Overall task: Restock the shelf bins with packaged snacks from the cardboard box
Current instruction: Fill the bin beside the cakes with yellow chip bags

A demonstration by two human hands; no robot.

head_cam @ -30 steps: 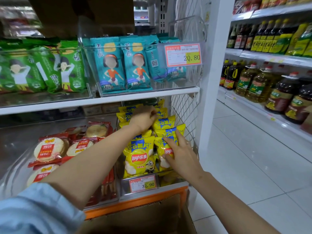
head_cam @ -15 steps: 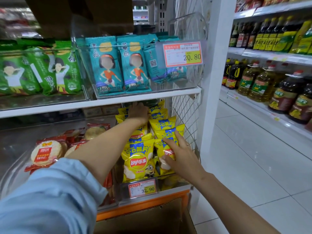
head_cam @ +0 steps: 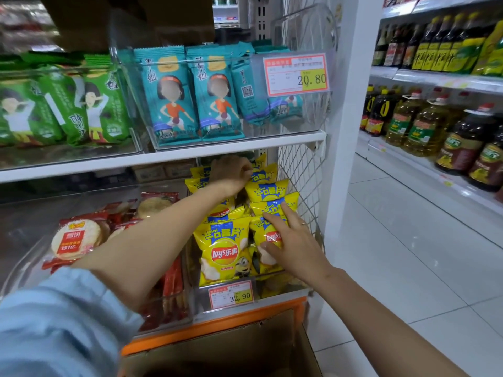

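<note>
Yellow mini chip bags point(head_cam: 221, 251) stand in rows in a clear bin point(head_cam: 283, 288) on the lower shelf. My left hand point(head_cam: 230, 174) reaches deep under the upper shelf, fingers curled on the top of a back-row bag. My right hand point(head_cam: 290, 240) lies flat against the front bags of the right row, fingers straight, thumb on the front bag. The open cardboard box point(head_cam: 239, 349) sits just below the shelf; its inside is hidden.
Red rice-cracker packs point(head_cam: 73, 240) fill the bin to the left. Teal point(head_cam: 168, 96) and green point(head_cam: 70, 104) snack packs stand in bins on the upper shelf point(head_cam: 163, 156). A wire mesh panel point(head_cam: 302, 172) closes the right side. Oil bottles point(head_cam: 424, 126) line the shelves across the tiled aisle.
My left hand has moved further back into the bin along the yellow bags. My right hand has stayed on the front right bags. The view has moved closer.
</note>
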